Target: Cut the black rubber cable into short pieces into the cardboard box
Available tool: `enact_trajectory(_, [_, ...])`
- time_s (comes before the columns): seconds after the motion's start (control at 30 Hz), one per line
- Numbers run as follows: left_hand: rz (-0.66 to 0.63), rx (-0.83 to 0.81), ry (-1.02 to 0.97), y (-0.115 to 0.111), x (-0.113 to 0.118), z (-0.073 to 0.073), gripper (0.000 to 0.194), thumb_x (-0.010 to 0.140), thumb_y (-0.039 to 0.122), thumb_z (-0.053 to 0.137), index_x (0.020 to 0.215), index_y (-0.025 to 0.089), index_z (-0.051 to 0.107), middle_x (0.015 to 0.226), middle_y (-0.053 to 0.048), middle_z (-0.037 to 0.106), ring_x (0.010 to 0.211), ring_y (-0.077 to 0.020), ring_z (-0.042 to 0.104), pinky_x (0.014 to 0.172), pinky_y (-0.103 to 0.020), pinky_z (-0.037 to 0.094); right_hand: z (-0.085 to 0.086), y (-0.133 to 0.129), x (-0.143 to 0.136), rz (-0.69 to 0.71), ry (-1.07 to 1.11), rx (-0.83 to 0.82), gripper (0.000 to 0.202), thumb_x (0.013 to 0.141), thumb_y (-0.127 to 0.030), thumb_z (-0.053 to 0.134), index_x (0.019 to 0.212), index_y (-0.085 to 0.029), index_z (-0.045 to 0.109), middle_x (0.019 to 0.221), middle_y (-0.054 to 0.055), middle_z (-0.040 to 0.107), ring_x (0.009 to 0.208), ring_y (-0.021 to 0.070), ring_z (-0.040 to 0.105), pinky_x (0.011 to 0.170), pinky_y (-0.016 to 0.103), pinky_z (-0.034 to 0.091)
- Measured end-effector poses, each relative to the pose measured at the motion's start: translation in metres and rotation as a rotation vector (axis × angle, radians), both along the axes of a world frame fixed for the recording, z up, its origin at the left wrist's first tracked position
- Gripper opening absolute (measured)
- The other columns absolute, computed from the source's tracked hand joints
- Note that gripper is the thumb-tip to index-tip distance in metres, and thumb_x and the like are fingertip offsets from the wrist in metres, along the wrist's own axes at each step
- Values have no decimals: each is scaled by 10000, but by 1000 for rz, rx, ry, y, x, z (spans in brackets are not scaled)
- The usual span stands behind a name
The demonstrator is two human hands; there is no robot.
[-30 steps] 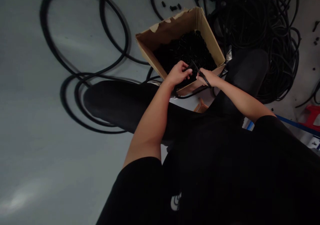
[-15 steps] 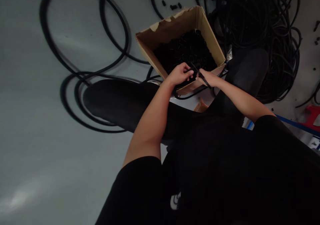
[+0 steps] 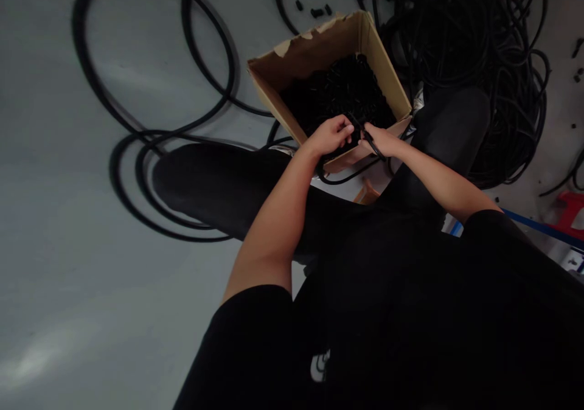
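My left hand point(image 3: 334, 135) is over the near edge of an open cardboard box point(image 3: 279, 107), its thumb and fingers pinched together. A black hose point(image 3: 340, 182) curves below its wrist and seems to run up into this grip, though the held end is hard to make out against the dark contents. My right hand point(image 3: 379, 140) is closed around dark scissors point(image 3: 373, 145), their blades pointing toward the left fingertips. Under both hands, the box holds a heap of short black pieces point(image 3: 337, 90).
Large loops of black hose point(image 3: 230, 63) lie on the grey floor to the left. A big tangled pile of hose point(image 3: 456, 39) sits at the upper right. Several short black pieces point(image 3: 316, 13) lie beyond the box. A red object point(image 3: 568, 212) is at the far right.
The scissors have shifted slightly between the hands, and their blades look less spread. Both hands stay at nearly the same place over the box.
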State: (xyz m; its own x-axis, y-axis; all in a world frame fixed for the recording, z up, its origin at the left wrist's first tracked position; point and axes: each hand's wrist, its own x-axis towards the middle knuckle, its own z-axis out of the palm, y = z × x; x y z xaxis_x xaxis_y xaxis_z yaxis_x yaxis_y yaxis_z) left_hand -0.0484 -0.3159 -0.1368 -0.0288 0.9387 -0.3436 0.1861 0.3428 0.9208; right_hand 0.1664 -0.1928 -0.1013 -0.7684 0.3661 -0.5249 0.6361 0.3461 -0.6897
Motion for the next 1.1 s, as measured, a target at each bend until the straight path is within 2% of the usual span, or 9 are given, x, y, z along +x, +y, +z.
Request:
enact_trajectory(0.17, [-2, -24, 30, -2, -4, -3, 594, 1193, 829, 668, 985, 276, 604, 792, -25, 692, 660, -185, 570, 639, -309, 455, -1, -1, 2, -38, -32, 9, 252, 1099, -394, 704, 1303, -246, 705, 1155, 100, 845, 1114, 351, 768, 1125, 512, 653])
enact_trajectory(0.3, [-10, -17, 37, -2, -3, 7, 664, 1159, 915, 627, 972, 278, 613, 774, -29, 674, 696, -201, 563, 649, -320, 447, 5, 1, 0, -49, -47, 32, 210, 1079, -373, 727, 1240, -239, 720, 1127, 101, 845, 1088, 339, 767, 1098, 471, 635])
enact_trajectory(0.4, [-23, -11, 68, -1, -2, 14, 671, 1151, 922, 600, 975, 275, 625, 765, -27, 654, 744, -216, 570, 696, -329, 479, 12, 1, -1, -35, -32, 50, 226, 1062, -378, 742, 1222, -218, 754, 1116, 111, 858, 1101, 343, 781, 1081, 445, 622])
enact_trajectory(0.6, [-44, -33, 133, -1, -4, 8, 602, 1159, 850, 593, 988, 275, 633, 810, -41, 670, 820, -243, 607, 780, -358, 519, 21, -1, -2, 10, -37, 110, 265, 1038, -379, 749, 1204, -190, 832, 1108, 147, 897, 1119, 378, 832, 1033, 434, 626])
enact_trajectory(0.83, [-47, -37, 166, -3, -8, -4, 503, 1156, 740, 616, 968, 275, 651, 830, -51, 697, 875, -269, 637, 835, -390, 531, 30, -3, -3, 50, -105, 159, 208, 1048, -277, 748, 1175, -159, 862, 1146, 177, 921, 1165, 380, 873, 1044, 418, 613])
enact_trajectory(0.97, [-44, -68, 194, -3, -8, -4, 403, 1163, 616, 623, 956, 271, 651, 842, -57, 704, 877, -273, 650, 867, -403, 556, 37, -5, -5, 32, -128, 163, 152, 1063, -270, 769, 1151, -168, 840, 1086, 144, 904, 1151, 374, 872, 1053, 414, 622])
enact_trajectory(1.1, [-5, -98, 183, 0, -4, 2, 333, 1164, 561, 665, 1008, 266, 658, 862, -56, 736, 876, -264, 667, 869, -388, 586, 37, -8, -7, -17, -165, 90, 106, 1096, -244, 790, 1182, -183, 789, 980, 93, 848, 1004, 318, 841, 1046, 401, 640])
